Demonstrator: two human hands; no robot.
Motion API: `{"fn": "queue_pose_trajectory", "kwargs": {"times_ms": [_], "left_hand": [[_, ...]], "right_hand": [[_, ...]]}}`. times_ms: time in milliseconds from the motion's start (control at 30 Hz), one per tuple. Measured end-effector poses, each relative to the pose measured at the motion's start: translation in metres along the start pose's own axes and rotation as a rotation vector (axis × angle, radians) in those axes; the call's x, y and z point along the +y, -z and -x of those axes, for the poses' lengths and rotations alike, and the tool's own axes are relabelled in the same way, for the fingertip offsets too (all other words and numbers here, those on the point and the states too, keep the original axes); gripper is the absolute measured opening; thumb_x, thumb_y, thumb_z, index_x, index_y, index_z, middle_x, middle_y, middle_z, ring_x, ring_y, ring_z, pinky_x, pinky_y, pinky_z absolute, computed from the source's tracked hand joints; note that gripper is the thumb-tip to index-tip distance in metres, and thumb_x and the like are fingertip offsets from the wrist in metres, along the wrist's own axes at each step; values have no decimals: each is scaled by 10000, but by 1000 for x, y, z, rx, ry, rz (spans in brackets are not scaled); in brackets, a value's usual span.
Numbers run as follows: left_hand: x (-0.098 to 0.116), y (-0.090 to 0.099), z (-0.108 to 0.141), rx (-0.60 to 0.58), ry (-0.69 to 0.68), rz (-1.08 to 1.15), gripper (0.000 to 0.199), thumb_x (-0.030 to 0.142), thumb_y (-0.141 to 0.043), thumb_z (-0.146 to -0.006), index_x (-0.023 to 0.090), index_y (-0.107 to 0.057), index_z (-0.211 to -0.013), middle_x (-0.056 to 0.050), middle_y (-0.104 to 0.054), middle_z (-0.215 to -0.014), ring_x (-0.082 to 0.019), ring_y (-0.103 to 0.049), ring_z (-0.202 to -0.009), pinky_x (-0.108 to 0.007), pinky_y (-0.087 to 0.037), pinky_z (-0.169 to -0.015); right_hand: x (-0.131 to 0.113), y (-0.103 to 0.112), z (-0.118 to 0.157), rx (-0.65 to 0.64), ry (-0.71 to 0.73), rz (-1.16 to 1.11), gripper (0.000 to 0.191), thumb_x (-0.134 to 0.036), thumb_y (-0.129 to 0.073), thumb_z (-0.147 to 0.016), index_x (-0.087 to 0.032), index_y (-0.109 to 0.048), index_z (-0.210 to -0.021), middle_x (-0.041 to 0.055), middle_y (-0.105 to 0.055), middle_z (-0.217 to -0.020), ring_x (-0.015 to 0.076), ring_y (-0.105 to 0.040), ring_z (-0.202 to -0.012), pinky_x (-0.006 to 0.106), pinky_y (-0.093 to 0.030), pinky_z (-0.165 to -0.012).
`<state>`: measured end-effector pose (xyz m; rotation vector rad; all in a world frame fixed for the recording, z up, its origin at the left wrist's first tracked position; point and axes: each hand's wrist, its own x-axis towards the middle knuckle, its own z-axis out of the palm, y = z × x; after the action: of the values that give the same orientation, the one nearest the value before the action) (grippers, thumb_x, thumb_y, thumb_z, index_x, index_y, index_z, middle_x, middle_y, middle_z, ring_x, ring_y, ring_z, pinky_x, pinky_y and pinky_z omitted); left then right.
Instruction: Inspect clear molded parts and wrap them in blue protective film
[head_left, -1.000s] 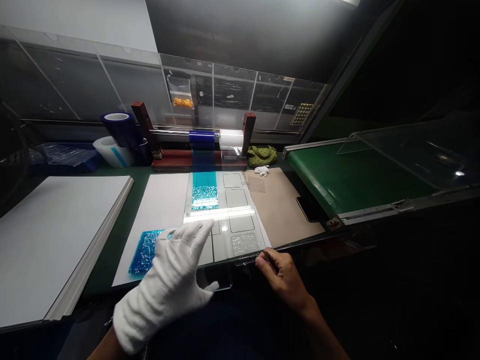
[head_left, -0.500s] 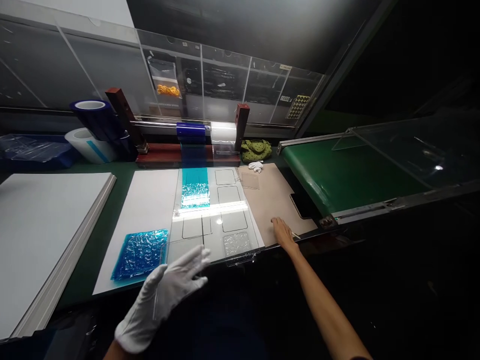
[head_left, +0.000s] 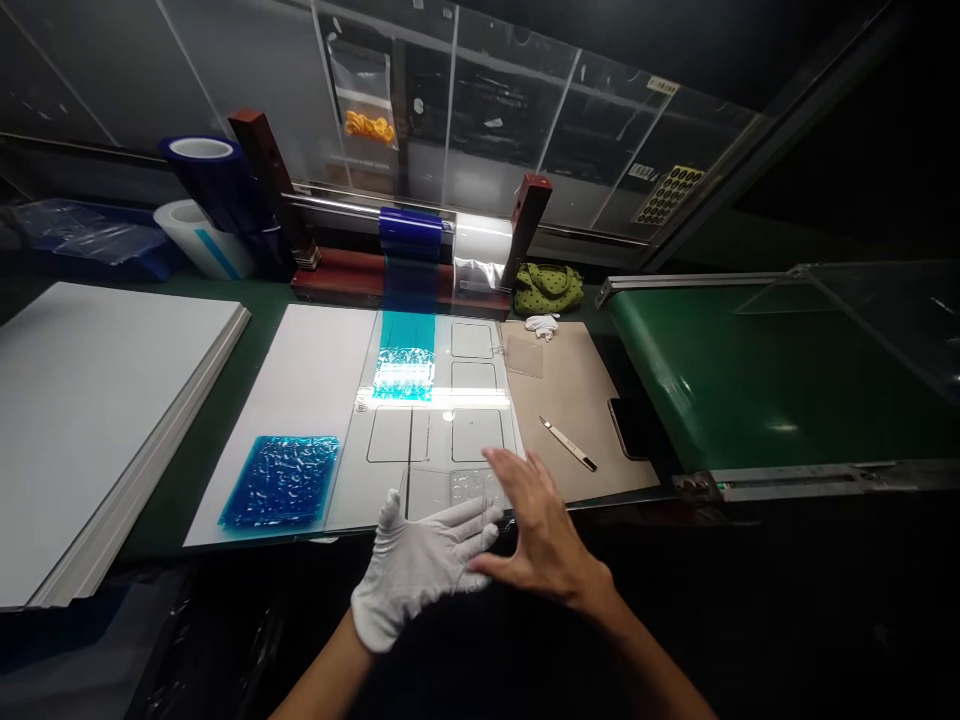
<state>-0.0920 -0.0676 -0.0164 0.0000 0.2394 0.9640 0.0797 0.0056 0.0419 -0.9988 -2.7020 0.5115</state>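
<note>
Evidently the work surface is crowded around the two hands. A paper stack fills the left, a green belt runs along the right, and a wooden stand blocks the back, carrying two rolls, one blue and one clear. Beside it are at least three more rolls, one white and two dark blue. On the brown board lie one knife, one phone, one small clear sheet and a crumpled white bit; one spotted pouch sits just behind, its contents hidden. A blue tray holds loose clear plastic, and one clear bag on the panel contains yellow bands, too bunched to count. Blue pieces lie stacked near the front, their number unclear. At least four outlined rectangles show on the glass sheet. Over its front edge, a clear pane lies faintly against the gloved left hand, palm up with fingers spread; whether its grip is firm I cannot tell. The bare right hand has an open grip, thumb and fingers wide apart beside the pane; contact is unclear.
</note>
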Motion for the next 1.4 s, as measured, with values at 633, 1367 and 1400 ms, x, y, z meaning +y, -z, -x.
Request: {"fn": "queue_pose_trajectory", "kwargs": {"times_ms": [633, 1367, 1400], "left_hand": [[-29, 43, -49, 145, -75, -772, 577, 550, -285, -866, 281, -374, -1369, -136, -399, -1408, -287, -401, -1276, -599, -426, -815], [-81, 73, -25, 414, -107, -1741, 542, 399, -540, -828, 444, -357, -1336, -28, -526, -1314, -352, -488, -1192, -745, -193, -974], [-78, 70, -26, 397, -14, -1779, 485, 421, -423, -861, 404, -364, -1342, -38, -522, -1321, -331, -477, -1207, -720, -321, -890]], "right_hand": [[87, -38, -49, -72, 91, 155, 960, -385, -602, -696, -43, -108, -1444, 222, -402, -1370, 333, -328, -1294, 637, -47, -1093], [147, -97, -83, -94, 156, 249, 965, -497, -567, -760, -60, -61, -1456, 244, -195, -1486, 363, -131, -1381, 685, 0, -1038], [152, -93, -85, -53, 128, 254, 937, -512, -542, -782, -67, -67, -1456, 241, -195, -1486, 361, -132, -1382, 684, -16, -1038]]}}
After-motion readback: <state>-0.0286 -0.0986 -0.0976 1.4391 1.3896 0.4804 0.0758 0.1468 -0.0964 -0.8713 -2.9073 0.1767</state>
